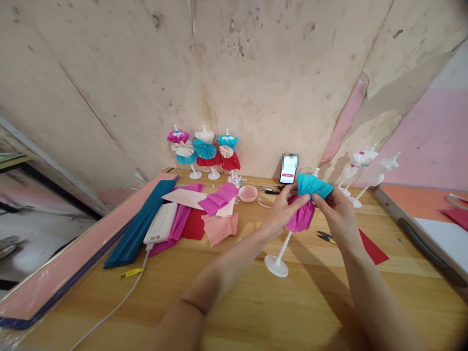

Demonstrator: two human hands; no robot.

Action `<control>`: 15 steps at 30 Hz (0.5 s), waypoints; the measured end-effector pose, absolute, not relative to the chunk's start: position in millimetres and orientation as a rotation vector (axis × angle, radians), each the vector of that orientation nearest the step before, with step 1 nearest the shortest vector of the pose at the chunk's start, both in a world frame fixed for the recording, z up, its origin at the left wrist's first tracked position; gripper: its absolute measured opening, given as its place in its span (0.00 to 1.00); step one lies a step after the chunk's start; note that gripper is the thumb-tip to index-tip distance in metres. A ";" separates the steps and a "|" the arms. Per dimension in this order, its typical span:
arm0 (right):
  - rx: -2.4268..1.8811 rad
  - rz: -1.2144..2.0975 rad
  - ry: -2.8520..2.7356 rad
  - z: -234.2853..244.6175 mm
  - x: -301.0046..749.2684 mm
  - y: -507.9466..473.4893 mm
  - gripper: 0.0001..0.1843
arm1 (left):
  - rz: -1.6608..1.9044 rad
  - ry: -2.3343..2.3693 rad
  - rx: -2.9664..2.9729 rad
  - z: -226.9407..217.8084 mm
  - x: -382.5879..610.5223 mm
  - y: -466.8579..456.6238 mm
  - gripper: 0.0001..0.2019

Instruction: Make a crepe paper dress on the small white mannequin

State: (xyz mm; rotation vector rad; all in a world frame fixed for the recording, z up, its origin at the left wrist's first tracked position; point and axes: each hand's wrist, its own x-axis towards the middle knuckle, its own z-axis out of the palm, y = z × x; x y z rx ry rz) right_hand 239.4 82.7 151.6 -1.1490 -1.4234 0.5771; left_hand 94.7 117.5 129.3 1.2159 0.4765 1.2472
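A small white plastic dress-form stand (pixel 284 246) in gathered turquoise crepe paper (pixel 312 185) and magenta crepe paper (pixel 302 219) tilts over the wooden worktop (pixel 237 317); the left hand (pixel 287 207) and right hand (pixel 336 209) pinch its waist, seemingly keeping gathers tight. Three paper-dressed forms (pixel 206 150) stand behind, likely out of the way.

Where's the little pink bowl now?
In the head view, the pink bowl sits toward the far edge of the table, magenta paper on its left and the left hand to its right.

On a small mannequin (pixel 283 247), blue paper (pixel 315 185) above pink paper (pixel 302 218) is held in the grip of the left hand (pixel 287 207) and right hand (pixel 338 209); three dressed mannequins (pixel 206 148) are lined up on the worktop (pixel 252 312).
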 end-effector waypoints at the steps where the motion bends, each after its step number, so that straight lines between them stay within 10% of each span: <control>1: -1.155 0.567 -1.424 151.2 239.7 82.9 0.15 | 1.248 0.462 1.236 129.9 94.3 117.7 0.20; 15: -1.138 0.609 -1.435 153.7 240.4 81.6 0.14 | 1.249 0.472 1.209 128.5 91.9 124.0 0.18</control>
